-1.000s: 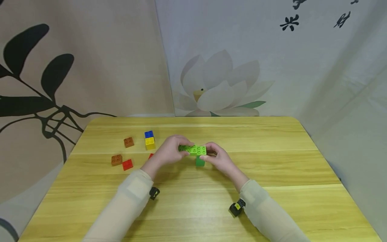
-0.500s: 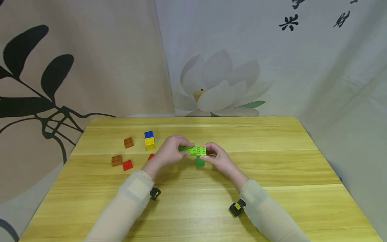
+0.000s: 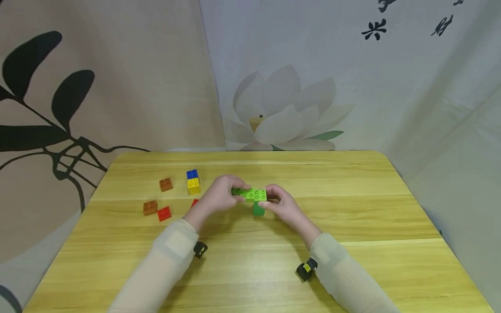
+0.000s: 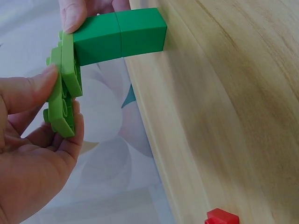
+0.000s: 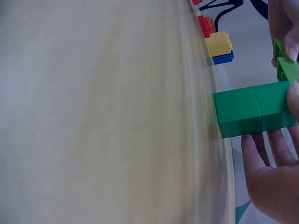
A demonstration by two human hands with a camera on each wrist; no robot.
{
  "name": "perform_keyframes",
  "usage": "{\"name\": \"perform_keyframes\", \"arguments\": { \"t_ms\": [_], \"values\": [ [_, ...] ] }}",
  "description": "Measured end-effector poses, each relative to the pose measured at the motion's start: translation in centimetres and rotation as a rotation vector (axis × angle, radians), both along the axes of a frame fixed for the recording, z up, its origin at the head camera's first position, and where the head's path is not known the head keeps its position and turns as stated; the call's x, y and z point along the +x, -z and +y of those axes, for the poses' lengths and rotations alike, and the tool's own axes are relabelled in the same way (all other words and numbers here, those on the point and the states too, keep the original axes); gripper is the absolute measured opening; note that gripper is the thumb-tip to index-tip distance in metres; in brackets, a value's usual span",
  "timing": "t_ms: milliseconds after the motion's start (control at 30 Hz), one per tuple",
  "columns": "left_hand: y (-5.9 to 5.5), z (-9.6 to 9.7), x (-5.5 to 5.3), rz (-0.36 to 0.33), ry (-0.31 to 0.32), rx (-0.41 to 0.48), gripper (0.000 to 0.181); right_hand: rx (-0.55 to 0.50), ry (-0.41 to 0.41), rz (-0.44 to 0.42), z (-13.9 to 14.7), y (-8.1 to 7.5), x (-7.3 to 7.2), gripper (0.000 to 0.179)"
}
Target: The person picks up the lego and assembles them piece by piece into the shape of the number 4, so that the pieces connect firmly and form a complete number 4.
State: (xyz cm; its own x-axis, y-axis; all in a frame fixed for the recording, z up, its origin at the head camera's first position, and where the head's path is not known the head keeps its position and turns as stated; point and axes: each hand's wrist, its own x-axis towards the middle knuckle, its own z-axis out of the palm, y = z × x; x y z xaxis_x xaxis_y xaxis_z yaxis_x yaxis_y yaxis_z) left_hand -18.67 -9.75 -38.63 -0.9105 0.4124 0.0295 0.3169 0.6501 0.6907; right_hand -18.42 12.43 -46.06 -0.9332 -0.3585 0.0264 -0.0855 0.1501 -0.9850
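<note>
Brown and studded, one boxy block (image 3: pixel 150 208) lies at the left of the frame, just beside a red block (image 3: pixel 164 213); another brown block (image 3: pixel 166 184) sits above them on the smooth, wood-grained table (image 3: pixel 372 208). Further right, a yellow block (image 3: pixel 193 186) touches a blue block (image 3: pixel 192 174), and a second red block (image 3: pixel 195 202) shows partly, hidden by my arm. At the frame's centre, my left hand (image 3: pixel 222 193) pinches the lime pieces (image 3: pixel 250 194), two studded bricks overlapping in a step. Under their right part, two plain-sided dark green blocks (image 3: pixel 258 209) join end to end. My right hand (image 3: pixel 283 204), right of centre, grips the build's right end between thumb and fingers.
</note>
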Motion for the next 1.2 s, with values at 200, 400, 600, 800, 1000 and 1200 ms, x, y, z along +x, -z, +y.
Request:
{"name": "perform_keyframes", "arguments": {
  "t_ms": [200, 400, 600, 800, 1000, 1200],
  "values": [
    [0.1, 0.0, -0.1, -0.003, -0.005, -0.003, 0.031, 0.012, 0.001, -0.001, 0.0, 0.0, 0.0, 0.034],
    [0.2, -0.1, 0.1, 0.035, 0.007, 0.009, 0.031, 0.015, 0.0, 0.005, 0.1, 0.0, -0.1, 0.033],
    [0.4, -0.2, 0.5, 0.109, 0.036, 0.008, 0.031, 0.01, -0.003, -0.006, 0.1, 0.0, 0.0, 0.034],
    [0.4, -1.0, 0.7, 0.103, 0.004, 0.058, 0.03, 0.023, 0.001, 0.0, -0.1, 0.1, -0.1, 0.035],
    [0.7, -2.2, 0.7, 0.135, -0.047, 0.153, 0.029, 0.021, 0.011, -0.019, -0.2, -0.4, 0.0, 0.034],
    [1.2, -3.5, 1.2, 0.168, -0.076, 0.209, 0.035, 0.038, 0.009, -0.009, -0.4, -2.8, 1.3, 0.033]
  ]
}}
